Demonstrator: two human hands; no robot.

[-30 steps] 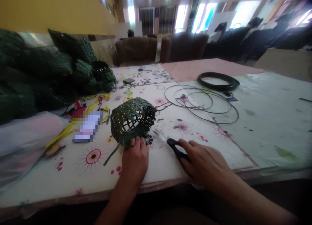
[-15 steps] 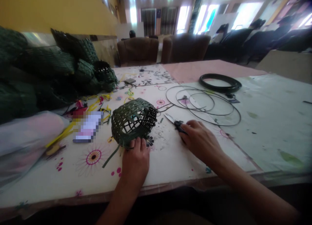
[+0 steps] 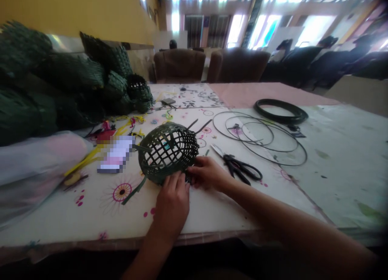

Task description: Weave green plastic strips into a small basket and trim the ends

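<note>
Both hands are on the green woven basket (image 3: 168,152), which lies on its side on the floral table cover (image 3: 212,207): the left hand (image 3: 172,199) grips its near rim at 6 o'clock, the right hand (image 3: 207,173) pinches the weave at 4 o'clock. Judged step: hand-working the rim strips (loose ends project at 1 o'clock). The black-handled scissors (image 3: 239,167) lie released at 3 o'clock; the next move likely calls for a steady left-hand brace while the right tucks.

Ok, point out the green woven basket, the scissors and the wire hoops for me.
green woven basket (image 3: 168,150): head view, on its open lattice side.
scissors (image 3: 242,169): head view, on the black handles.
wire hoops (image 3: 266,138): head view, where the thin rings overlap.
</note>
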